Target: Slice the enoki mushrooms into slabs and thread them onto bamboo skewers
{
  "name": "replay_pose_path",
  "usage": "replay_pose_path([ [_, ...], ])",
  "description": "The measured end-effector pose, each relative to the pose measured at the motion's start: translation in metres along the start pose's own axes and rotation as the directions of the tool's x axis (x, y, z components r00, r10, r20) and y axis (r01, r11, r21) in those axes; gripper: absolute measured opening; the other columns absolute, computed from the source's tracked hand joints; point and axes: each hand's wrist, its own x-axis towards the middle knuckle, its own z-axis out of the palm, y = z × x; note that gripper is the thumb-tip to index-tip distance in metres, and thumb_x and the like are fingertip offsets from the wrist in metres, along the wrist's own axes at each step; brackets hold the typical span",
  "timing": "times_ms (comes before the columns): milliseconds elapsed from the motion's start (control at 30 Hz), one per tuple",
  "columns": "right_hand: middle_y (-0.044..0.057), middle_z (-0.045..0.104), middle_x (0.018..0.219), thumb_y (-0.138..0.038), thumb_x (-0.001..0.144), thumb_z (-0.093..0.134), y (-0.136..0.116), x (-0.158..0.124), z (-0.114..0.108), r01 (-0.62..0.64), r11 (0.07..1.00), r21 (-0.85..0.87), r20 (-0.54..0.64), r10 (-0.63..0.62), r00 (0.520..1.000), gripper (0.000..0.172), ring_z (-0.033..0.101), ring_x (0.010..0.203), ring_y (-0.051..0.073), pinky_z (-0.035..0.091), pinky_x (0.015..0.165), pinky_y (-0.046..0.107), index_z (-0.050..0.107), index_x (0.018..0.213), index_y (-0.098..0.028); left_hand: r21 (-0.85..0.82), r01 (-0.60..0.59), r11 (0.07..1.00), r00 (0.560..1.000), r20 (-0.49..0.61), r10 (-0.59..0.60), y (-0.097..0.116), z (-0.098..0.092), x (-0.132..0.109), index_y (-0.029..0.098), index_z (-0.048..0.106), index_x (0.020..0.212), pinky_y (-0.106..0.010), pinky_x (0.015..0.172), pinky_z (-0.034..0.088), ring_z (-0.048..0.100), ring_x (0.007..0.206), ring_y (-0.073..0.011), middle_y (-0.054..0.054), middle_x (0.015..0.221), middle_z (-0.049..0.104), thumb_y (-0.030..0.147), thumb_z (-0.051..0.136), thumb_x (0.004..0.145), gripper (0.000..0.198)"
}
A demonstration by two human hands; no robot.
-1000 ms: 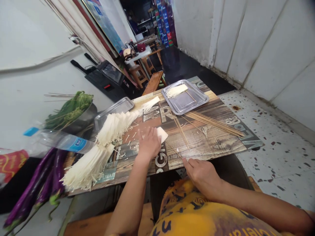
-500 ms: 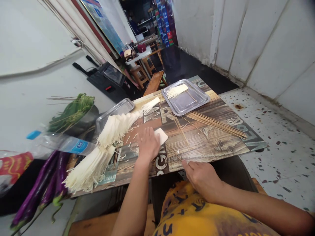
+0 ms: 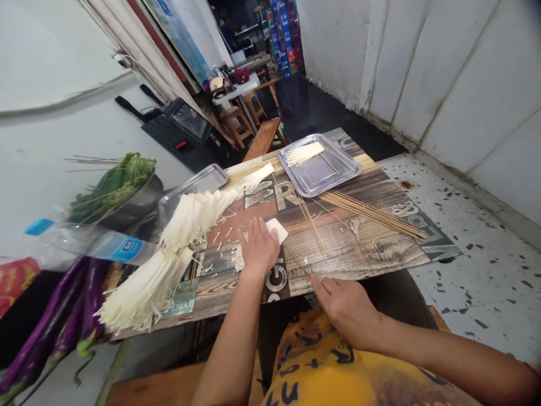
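My left hand point(image 3: 258, 245) lay flat over the creamy-white, slab-like enoki bundle point(image 3: 277, 230) on the brown wood-patterned tabletop point(image 3: 372, 254), apparently steadying it, while my right hand point(image 3: 346, 310) pinched the thin tan wooden skewer point(image 3: 298, 260), aimed bundleward.

Right wall point(image 3: 448, 79): pale, seamed, grimy at the foot, beyond my grip point(image 3: 342, 310).
Left wall point(image 3: 46, 51): white, left of my grip.
Floor: speckled terrazzo point(image 3: 469, 296) to my grip's right, black flooring point(image 3: 291, 113) farther ahead.
Furniture: wooden bench point(image 3: 262, 138) ahead of my grip, stool point(image 3: 235, 119) and white table point(image 3: 243, 89) behind it.
Light: pale around me, dim far ahead.
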Motion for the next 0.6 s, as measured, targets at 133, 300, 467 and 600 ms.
replay_pose_path([
  [133,0.013,0.064,0.079,-0.005,0.075,0.055,-0.001,0.002,-0.001,-0.009,1.000,0.010,0.034,0.008,0.999,0.042,0.059,0.067,0.020,0.040,0.054,0.030,0.058,0.116,0.001,-0.003,-0.010,1.000,1.000,0.000,0.010,0.000,0.001,0.000,0.002,0.033,0.141,-0.056,0.114,0.010,0.021,0.141,-0.0281,-0.016,0.150,0.031,0.038,0.019,0.094,0.061],
  [300,0.012,0.066,0.082,-0.005,0.076,0.055,-0.002,0.006,0.000,-0.017,1.000,0.025,0.073,0.015,0.997,0.042,0.059,0.071,0.019,0.041,0.056,0.029,0.057,0.118,-0.001,-0.004,-0.010,1.000,1.000,-0.009,0.010,0.000,0.000,0.000,0.003,0.034,0.141,-0.056,0.114,0.012,0.023,0.141,-0.0286,-0.017,0.149,0.032,0.038,0.020,0.094,0.060],
  [467,0.013,0.066,0.080,-0.002,0.074,0.055,-0.006,0.012,0.001,-0.014,0.999,-0.028,0.041,0.016,0.999,0.040,0.059,0.068,0.020,0.042,0.054,0.029,0.059,0.114,0.001,-0.001,-0.008,1.000,1.000,0.018,0.008,0.001,-0.001,0.000,0.002,0.032,0.142,-0.056,0.114,0.011,0.022,0.141,-0.0284,-0.017,0.150,0.030,0.037,0.020,0.094,0.061],
  [600,0.013,0.065,0.075,0.001,0.076,0.053,-0.010,0.016,0.000,-0.018,0.999,-0.047,0.012,0.018,1.000,0.037,0.060,0.065,0.020,0.040,0.052,0.029,0.058,0.112,0.002,-0.015,-0.012,1.000,1.000,0.015,0.012,0.001,-0.002,0.000,0.005,0.033,0.142,-0.057,0.113,0.012,0.024,0.141,-0.0284,-0.017,0.149,0.031,0.037,0.020,0.094,0.059],
])
